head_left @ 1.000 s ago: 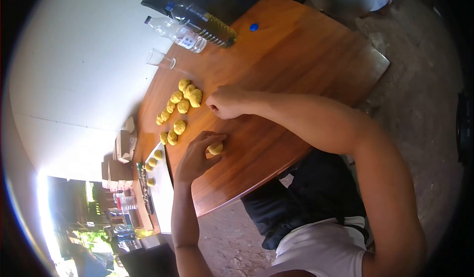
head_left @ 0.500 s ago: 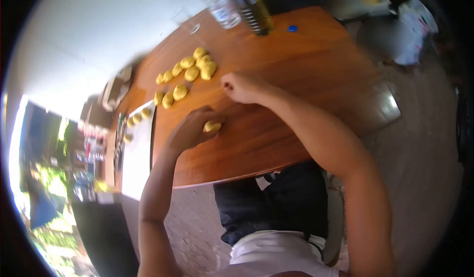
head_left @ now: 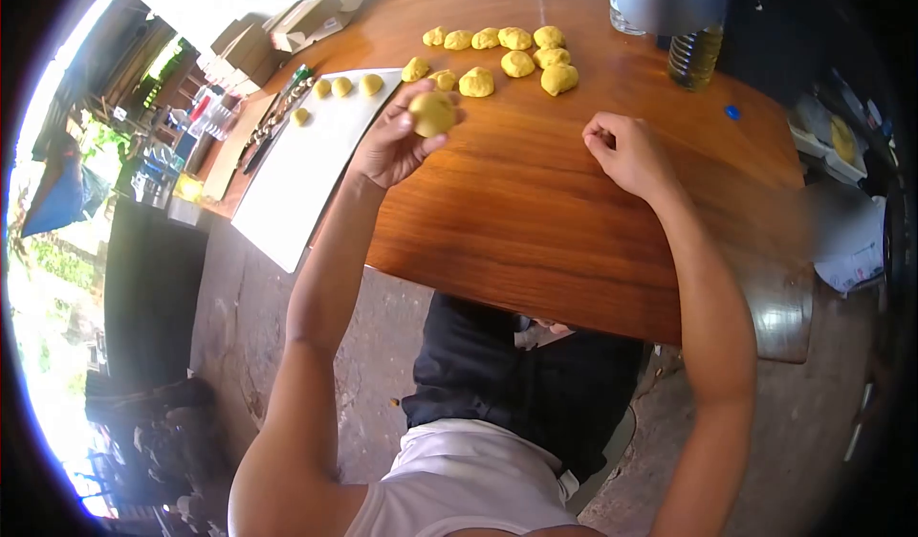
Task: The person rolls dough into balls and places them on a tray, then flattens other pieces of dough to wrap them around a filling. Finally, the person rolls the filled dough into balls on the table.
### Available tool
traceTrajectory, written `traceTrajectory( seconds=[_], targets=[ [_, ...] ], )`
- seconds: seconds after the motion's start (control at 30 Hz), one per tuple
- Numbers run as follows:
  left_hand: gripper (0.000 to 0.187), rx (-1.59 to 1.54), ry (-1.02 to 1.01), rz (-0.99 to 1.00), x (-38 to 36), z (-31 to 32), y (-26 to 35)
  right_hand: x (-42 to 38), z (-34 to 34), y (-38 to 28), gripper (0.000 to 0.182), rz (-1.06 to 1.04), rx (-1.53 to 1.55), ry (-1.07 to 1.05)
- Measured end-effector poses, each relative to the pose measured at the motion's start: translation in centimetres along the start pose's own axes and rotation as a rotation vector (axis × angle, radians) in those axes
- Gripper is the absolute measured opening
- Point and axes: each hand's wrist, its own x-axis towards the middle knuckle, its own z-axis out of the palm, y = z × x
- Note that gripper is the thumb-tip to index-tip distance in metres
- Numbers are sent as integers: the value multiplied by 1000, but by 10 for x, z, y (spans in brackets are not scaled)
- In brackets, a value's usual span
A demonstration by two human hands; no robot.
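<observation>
your left hand [head_left: 384, 159] holds a smooth, round yellow ball [head_left: 432, 114] above the brown wooden desk [head_left: 516, 193]; uneven fingertip pressure could dent or drop it. your right hand [head_left: 636, 159] is curled narrow, contents not visible. rough yellow lumps [head_left: 476, 82] crowd the far side, and a flat white board [head_left: 301, 174] with four small balls lies left.

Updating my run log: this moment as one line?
left hand: holds yellow dough ball | right hand: fingers curled | white board: four dough balls
</observation>
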Motion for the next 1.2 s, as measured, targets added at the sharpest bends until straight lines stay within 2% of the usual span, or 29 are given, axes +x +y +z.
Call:
traceTrajectory(
  seconds=[0.07,0.23,0.3,0.33,0.4,0.47,0.6,0.63,0.7,0.73,0.8,0.87,0.93,0.97,1.0,1.07,1.2],
  targets=[
    [53,-320,47,112,-16,-19,4,2,1,-1,9,30,2,-37],
    [57,-326,114,204,-48,-44,26,1,0,-4,8,26,4,-7],
    [60,-125,203,235,-67,-60,46,2,1,-1,9,73,7,-11],
    [60,-123,209,241,-77,-73,62,1,1,-1,9,67,8,-16],
    [67,254,221,214,-97,-105,102,1,3,0,10,75,29,16],
    [71,441,404,189,-106,-111,140,2,6,3,10,87,34,19],
    [57,624,650,101,-120,-162,188,4,9,4,9,101,15,48],
    [57,621,654,102,-119,-172,192,4,10,4,9,105,27,51],
    [52,936,685,-50,-115,-187,197,3,10,3,9,111,34,51],
    [52,931,687,-52,-110,-193,198,3,10,2,9,112,34,56],
    [47,1372,731,-225,-98,-201,197,2,10,1,9,118,30,55],
    [48,1417,717,-237,-85,-205,190,3,11,3,9,127,75,59],
    [49,1714,624,-421,-70,-191,188,3,10,1,9,136,65,52],
    [50,1747,614,-428,-66,-201,183,3,9,0,9,142,57,48],
    [50,1744,614,-435,-64,-220,181,4,10,0,9,145,59,42],
    [48,1805,393,-500,-60,-253,179,4,9,2,9,138,66,39],
    [48,1755,412,-458,-53,-281,169,4,10,5,8,154,93,31]
  ],
)
